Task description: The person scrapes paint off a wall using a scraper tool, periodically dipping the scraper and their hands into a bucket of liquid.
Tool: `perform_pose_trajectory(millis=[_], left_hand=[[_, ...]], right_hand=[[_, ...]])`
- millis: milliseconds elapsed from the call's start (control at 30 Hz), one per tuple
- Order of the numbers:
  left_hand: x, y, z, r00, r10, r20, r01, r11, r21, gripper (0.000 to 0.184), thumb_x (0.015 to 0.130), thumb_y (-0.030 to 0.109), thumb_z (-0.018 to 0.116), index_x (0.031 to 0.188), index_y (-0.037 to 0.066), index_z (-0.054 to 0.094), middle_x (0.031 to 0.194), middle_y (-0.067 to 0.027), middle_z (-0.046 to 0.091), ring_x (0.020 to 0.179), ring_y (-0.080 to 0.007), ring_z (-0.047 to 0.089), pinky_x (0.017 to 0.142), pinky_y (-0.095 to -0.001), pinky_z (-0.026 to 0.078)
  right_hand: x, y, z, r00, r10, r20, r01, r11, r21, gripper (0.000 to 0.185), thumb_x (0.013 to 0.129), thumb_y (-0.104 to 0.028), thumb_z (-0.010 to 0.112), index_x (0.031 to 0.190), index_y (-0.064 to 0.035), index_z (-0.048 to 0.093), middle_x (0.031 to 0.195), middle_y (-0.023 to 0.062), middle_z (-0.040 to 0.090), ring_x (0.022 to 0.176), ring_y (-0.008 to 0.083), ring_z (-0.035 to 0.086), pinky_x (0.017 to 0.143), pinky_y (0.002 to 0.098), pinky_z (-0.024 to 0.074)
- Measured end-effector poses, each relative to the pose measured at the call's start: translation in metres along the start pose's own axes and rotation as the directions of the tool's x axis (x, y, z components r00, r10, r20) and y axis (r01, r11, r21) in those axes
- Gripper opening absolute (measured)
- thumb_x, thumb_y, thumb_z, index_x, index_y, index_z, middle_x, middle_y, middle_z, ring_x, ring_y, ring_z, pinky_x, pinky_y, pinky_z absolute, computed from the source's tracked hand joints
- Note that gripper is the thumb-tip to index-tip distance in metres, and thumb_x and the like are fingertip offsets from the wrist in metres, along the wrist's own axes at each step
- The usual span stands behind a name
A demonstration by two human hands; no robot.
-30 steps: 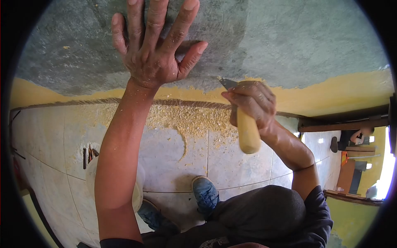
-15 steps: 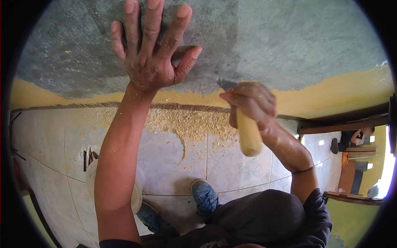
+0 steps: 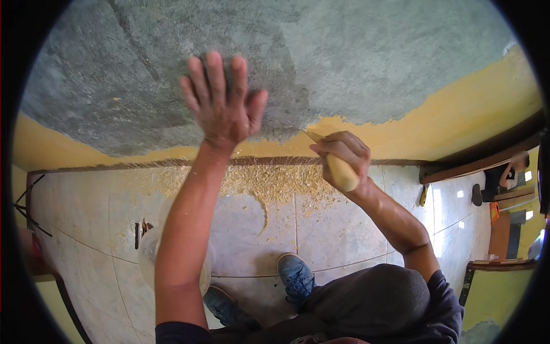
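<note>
My left hand is spread with fingers apart over the bare grey part of the wall; it is slightly blurred, and I cannot tell if the palm touches. Lower and to the right, my right hand is closed round a scraper with a thick pale-yellow handle. Its narrow metal blade points up and left, its tip at the ragged edge of the yellow paint. Below, yellow paint flakes lie heaped on the floor along the wall's base, and some bits fly in the air.
A whitish translucent bucket stands behind my left forearm, with small dark tools beside it. My blue shoes are on the tiled floor. Off to the right, another person is by a doorway.
My left hand appears lower and slightly right, its fingers still spread. The right hand has shifted a little down and left with the scraper, whose handle now tilts more. The whole view has shifted too.
</note>
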State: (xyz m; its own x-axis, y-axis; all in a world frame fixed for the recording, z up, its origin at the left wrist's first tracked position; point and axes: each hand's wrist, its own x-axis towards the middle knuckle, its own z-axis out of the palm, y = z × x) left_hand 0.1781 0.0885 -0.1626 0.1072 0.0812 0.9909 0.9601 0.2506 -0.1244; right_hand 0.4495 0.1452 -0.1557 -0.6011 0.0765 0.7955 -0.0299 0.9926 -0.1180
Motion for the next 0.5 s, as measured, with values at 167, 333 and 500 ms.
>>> perform_pose_trajectory(millis=[167,333,500], left_hand=[[-0.094,0.068,-0.010,0.915,0.109,0.389,-0.081,0.993,-0.086,0.083,0.106,0.059,0.025,0.162,0.006,-0.004,0.170,-0.0172,-0.010,0.157,-0.0345,-0.007,0.126,-0.0537,-0.006],[-0.140,0.087,-0.072,0.452,0.325,0.831,-0.034,0.937,-0.348,0.087,0.097,0.055,0.052,0.164,0.010,0.017,0.172,-0.0137,0.007,0.159,-0.0331,0.003,0.124,-0.0591,0.001],[-0.099,0.012,-0.084,0.796,0.138,0.589,-0.074,0.989,-0.131,0.080,0.102,0.054,0.047,0.164,0.015,0.016,0.172,-0.0145,0.006,0.158,-0.0372,-0.001,0.123,-0.0584,-0.005]], right_hand=[[-0.023,-0.029,-0.025,0.924,0.363,-0.122,-0.358,0.932,0.057,0.020,0.072,0.005,0.082,0.084,-0.0055,0.070,0.082,0.0111,0.071,0.074,0.0272,0.071,0.064,0.0359,0.0562],[-0.035,-0.035,-0.031,0.911,0.402,-0.090,-0.395,0.915,0.088,0.020,0.074,0.003,0.084,0.084,-0.0052,0.068,0.082,0.0106,0.072,0.072,0.0266,0.071,0.063,0.0356,0.0557],[-0.027,-0.030,-0.012,0.950,0.313,-0.002,-0.308,0.934,0.179,0.017,0.075,-0.002,0.082,0.086,-0.0078,0.070,0.085,0.0072,0.072,0.077,0.0265,0.070,0.067,0.0376,0.0541]])
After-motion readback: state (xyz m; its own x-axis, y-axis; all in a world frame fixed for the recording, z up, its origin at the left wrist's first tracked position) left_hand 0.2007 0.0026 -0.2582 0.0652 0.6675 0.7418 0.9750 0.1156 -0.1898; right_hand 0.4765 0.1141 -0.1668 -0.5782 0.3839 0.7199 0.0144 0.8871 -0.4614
